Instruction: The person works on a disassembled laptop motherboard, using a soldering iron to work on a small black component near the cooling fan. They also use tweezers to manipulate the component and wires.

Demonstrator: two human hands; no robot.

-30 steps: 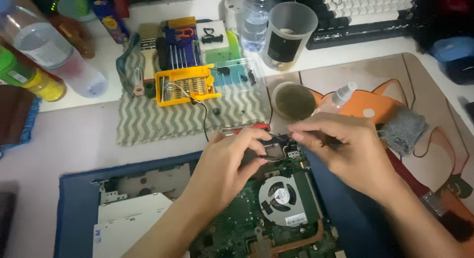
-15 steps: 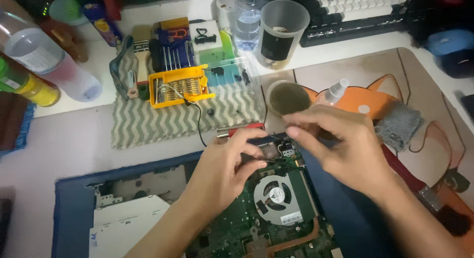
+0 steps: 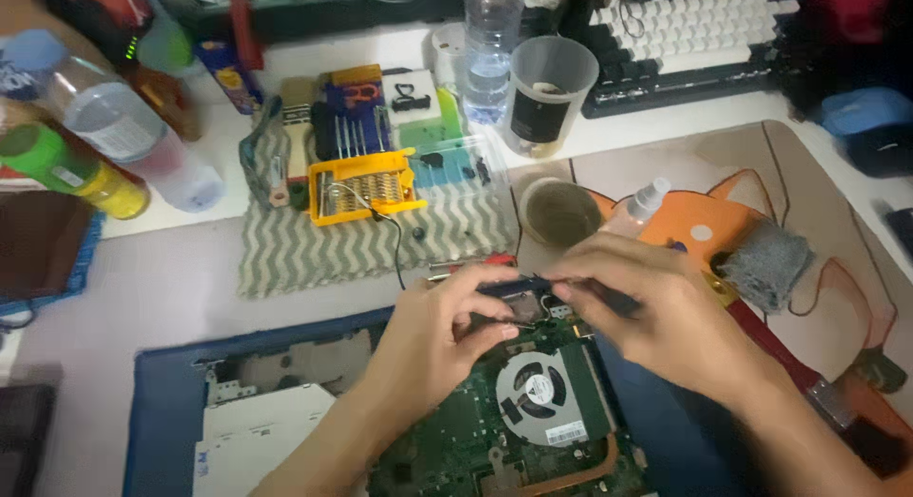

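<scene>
A: What do the person's hands hold?

B: Both meet over the top edge of the opened laptop (image 3: 399, 430). The left hand (image 3: 433, 340) is curled, fingers bent down onto the green circuit board (image 3: 447, 449), thumb and forefinger pinched on the near end of a thin dark tool (image 3: 518, 286). The right hand (image 3: 656, 316) is also closed, its fingertips gripping the same tool from the other side. The tool lies nearly level between the two hands, its middle just above a small metal part that is too blurred to name.

A: And below the hands?

B: The round cooling fan (image 3: 534, 397) sits just under the right hand's fingers, with a copper heat pipe (image 3: 580, 473) curving beneath it.

A: Beyond them?

B: Just past the left hand's knuckles lies a red-handled tool (image 3: 475, 263) on the edge of a grey zigzag cloth (image 3: 314, 250). Farther out on that cloth rests a yellow bit holder (image 3: 361, 185). Beyond the right hand stands a small round tin (image 3: 559, 212) and a clear spray bottle (image 3: 635, 207) on an orange desk mat (image 3: 808, 193); a grey cloth pad (image 3: 763, 264) lies off to that hand's outer side.
</scene>
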